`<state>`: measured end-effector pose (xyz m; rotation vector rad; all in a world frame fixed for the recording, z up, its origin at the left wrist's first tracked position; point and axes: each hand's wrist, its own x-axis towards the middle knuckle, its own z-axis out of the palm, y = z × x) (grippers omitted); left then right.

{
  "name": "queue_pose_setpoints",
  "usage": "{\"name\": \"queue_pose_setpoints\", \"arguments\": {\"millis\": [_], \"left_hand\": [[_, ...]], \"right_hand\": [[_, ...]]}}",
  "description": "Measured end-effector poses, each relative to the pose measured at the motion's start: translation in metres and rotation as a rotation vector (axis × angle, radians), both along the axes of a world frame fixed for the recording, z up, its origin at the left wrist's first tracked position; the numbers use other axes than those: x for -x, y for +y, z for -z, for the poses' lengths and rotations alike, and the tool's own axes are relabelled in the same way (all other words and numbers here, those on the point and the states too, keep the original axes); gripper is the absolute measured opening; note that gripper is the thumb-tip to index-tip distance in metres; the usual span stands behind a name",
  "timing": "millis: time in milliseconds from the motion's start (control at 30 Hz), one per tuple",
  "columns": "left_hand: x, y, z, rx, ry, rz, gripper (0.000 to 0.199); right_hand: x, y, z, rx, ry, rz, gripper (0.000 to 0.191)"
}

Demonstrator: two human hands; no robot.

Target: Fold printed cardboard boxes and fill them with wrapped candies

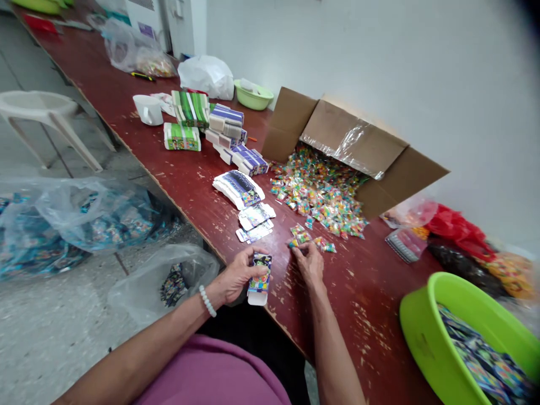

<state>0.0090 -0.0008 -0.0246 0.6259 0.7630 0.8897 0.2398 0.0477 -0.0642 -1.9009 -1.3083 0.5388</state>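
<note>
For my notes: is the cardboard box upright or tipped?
Tipped on its side: the cardboard box has its open mouth facing the table, and candy packets spill out.

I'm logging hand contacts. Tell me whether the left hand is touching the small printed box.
Touching. The head view shows the left hand with its fingers wrapped around the small printed box, holding it at the table edge.

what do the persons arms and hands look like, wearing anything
Both hands, left and right, are bare, with no gloves or rings that can be made out. The forearms are bare too, no sleeves reaching them. The left wrist wears a bracelet of pale round beads. A pinkish-purple garment covers the body below.
</note>
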Motion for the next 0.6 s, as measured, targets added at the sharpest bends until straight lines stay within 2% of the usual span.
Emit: {"name": "queue_pose_setpoints", "arguments": {"millis": [133, 167, 233, 300, 367, 467, 600], "left_hand": [[0.002, 0.007, -0.001, -0.006, 0.048, -0.133, 0.053], [0.002, 0.010, -0.001, -0.007, 0.072, -0.167, 0.053], [0.003, 0.015, -0.001, -0.009, 0.127, -0.237, 0.054], [0.003, 0.019, -0.003, -0.020, 0.150, -0.295, 0.055], [0.002, 0.019, -0.005, -0.037, 0.131, -0.320, 0.055], [0.003, 0.013, -0.011, -0.054, 0.091, -0.294, 0.058], [0.011, 0.001, -0.013, -0.044, 0.072, -0.097, 0.065]], "right_hand": [[0.013, -0.044, -0.010, -0.022, 0.166, -0.034, 0.040], [0.019, -0.058, -0.015, -0.021, 0.242, -0.066, 0.040], [0.032, -0.086, -0.024, -0.009, 0.522, -0.155, 0.036], [0.045, -0.107, -0.032, 0.018, 0.647, -0.214, 0.031], [0.054, -0.116, -0.037, -0.010, 0.581, -0.215, 0.028], [0.056, -0.114, -0.038, -0.091, 0.418, -0.172, 0.025], [0.044, -0.105, -0.039, -0.113, 0.350, -0.168, 0.026]]}}
